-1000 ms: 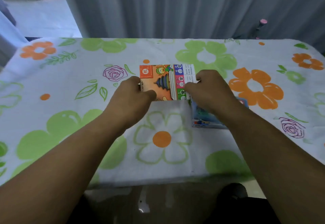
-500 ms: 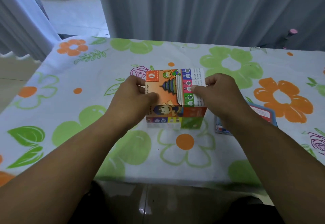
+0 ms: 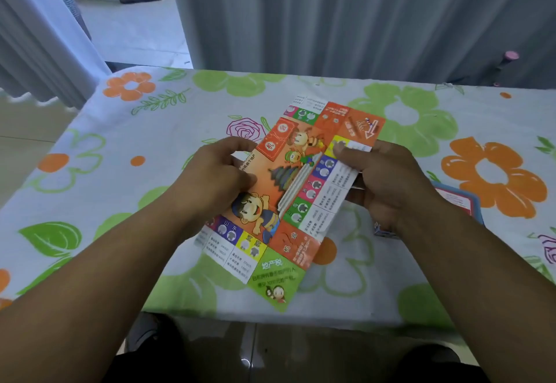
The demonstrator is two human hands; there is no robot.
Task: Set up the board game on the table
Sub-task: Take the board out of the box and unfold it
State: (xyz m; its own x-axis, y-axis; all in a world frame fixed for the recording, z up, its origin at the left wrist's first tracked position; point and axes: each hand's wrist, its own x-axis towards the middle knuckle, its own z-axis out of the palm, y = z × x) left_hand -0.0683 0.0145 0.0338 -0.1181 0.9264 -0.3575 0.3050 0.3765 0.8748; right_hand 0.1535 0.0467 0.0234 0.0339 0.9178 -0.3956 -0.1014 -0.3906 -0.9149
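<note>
Pinching the half-folded game board (image 3: 288, 202): left hand (image 3: 222, 178) at its 9 o'clock edge, right hand (image 3: 388, 181) at its 3 o'clock flap. A blue box (image 3: 457, 202) lies partly under the right wrist.

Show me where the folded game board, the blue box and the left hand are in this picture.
folded game board (image 3: 282, 190): head view, on the pagoda drawing by the centre fold.
blue box (image 3: 455, 200): head view, on its red-and-white top face.
left hand (image 3: 216, 184): head view, on its back.
</note>
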